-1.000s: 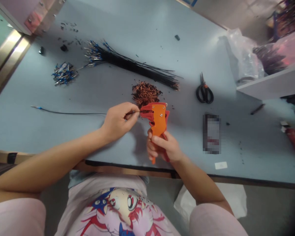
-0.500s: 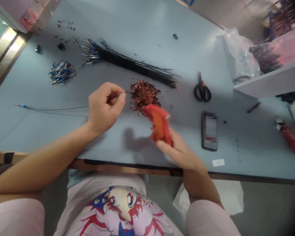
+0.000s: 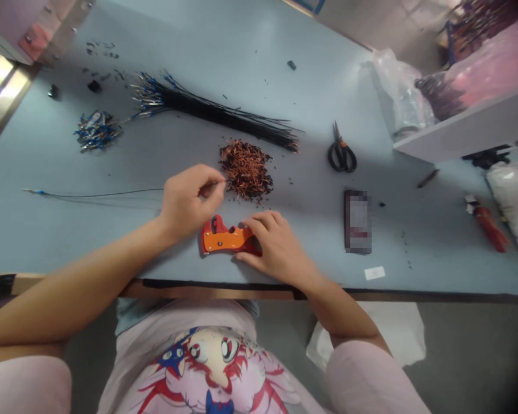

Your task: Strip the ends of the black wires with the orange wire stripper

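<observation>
Thumb and fingertips of my left hand [image 3: 192,198] are pinched around a thin black wire [image 3: 107,194]. The wire runs left to a blue-collared metal terminal [image 3: 35,191]; its other end barely shows past my fingertips, by a heap of copper-and-black wire scraps [image 3: 247,169]. Below my left hand, an orange and red wire stripper [image 3: 227,240] lies on its side on the table or very near it. My right hand [image 3: 276,247] has its fingers over the handle and its thumb along the near side, still gripping it.
Behind the scraps lies a bundle of black wires [image 3: 224,118] with terminals at its left end. A pile of blue terminals [image 3: 98,131] sits at left. Scissors [image 3: 341,152], a phone [image 3: 358,221] and a red-handled tool [image 3: 487,224] lie to the right, below a shelf [image 3: 461,129].
My right hand has brought the wire stripper down and left, turning it from upright to flat near the table edge. My left hand, still pinching the wire, has shifted slightly right and nearer.
</observation>
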Available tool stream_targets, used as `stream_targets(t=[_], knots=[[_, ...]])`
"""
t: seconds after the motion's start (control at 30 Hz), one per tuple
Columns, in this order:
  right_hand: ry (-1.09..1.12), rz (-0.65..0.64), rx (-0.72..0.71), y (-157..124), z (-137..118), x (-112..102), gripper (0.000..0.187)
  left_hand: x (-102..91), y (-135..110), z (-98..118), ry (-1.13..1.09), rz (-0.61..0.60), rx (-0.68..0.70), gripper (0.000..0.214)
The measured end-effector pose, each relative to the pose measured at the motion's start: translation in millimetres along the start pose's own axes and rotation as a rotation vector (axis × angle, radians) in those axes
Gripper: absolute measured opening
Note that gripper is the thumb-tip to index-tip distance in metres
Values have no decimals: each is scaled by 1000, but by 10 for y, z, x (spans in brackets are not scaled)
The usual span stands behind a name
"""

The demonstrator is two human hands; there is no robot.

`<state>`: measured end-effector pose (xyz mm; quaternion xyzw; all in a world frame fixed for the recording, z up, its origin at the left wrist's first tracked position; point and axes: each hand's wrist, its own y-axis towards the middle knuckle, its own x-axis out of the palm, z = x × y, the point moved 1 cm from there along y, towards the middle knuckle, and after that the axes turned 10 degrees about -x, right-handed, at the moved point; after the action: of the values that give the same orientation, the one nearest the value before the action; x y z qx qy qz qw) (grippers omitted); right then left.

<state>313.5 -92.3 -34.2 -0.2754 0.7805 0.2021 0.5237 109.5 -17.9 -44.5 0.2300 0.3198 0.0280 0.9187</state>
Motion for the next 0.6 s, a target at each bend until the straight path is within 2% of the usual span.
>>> stream_targets(t=[0.13,0.2,0.37,0.6], knots=[[-31,420,-36,-22,65,-31,48,38,-132,105,191,-70,323,11],[-77,539,-48,-35,67,-39,45,54,-192,160,246,-88,425,15],[-132,524,-112,-17,48,1,19,64,-253,267,248,-147,503,25],[-185,490,-118,7,52,10,14,57,-270,288,219,-316,472,25]])
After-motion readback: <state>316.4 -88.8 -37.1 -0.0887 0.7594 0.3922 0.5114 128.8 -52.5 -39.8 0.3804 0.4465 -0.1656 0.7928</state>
